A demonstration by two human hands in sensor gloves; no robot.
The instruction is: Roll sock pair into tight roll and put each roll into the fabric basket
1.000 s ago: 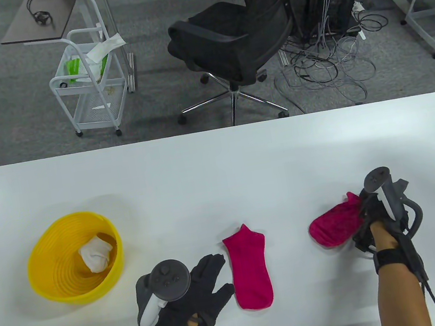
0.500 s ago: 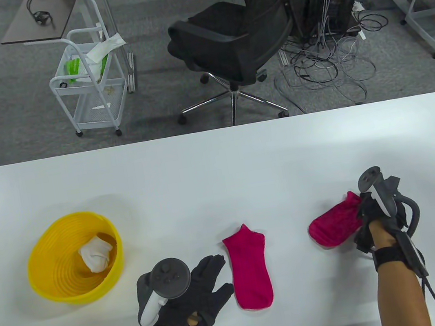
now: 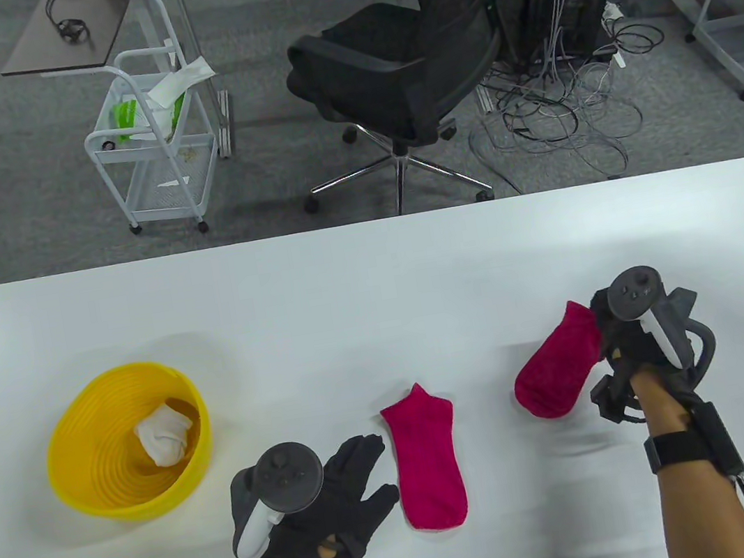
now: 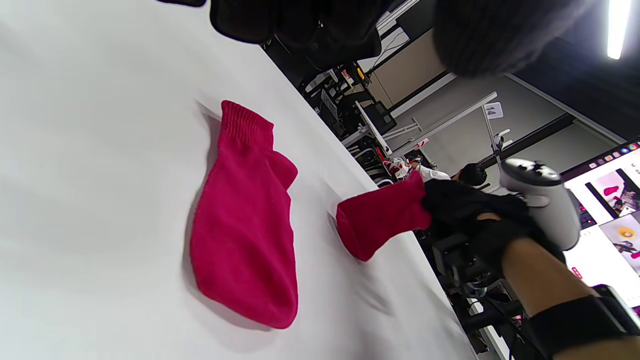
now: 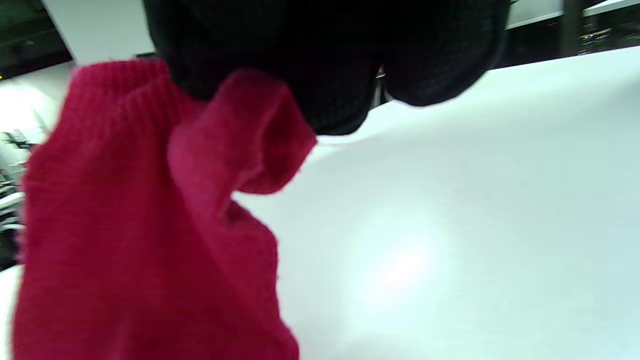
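Pairing came first, in my judgement: the lifted pink sock needed to be carried left and laid squarely on the flat pink sock, cuffs and toes matched, before any rolling could be tight. It would pay to lower it toe first and let the cloth unfold rather than drop it in a heap, since a wrinkle there would loosen the roll.

The right hand pinched the cuff end of the lifted sock between curled fingers, and the body of the sock hung down and to the left, clear of the white table or nearly so; its toe was slightly blurred. In the right wrist view the fingertips were bunched tight on the ribbed cuff.

The left hand lay spread and flat on the table just left of the flat sock, holding nothing; whether a fingertip touched the sock's edge I could not tell.

Further left stood the yellow basket, with one white sock roll already inside.
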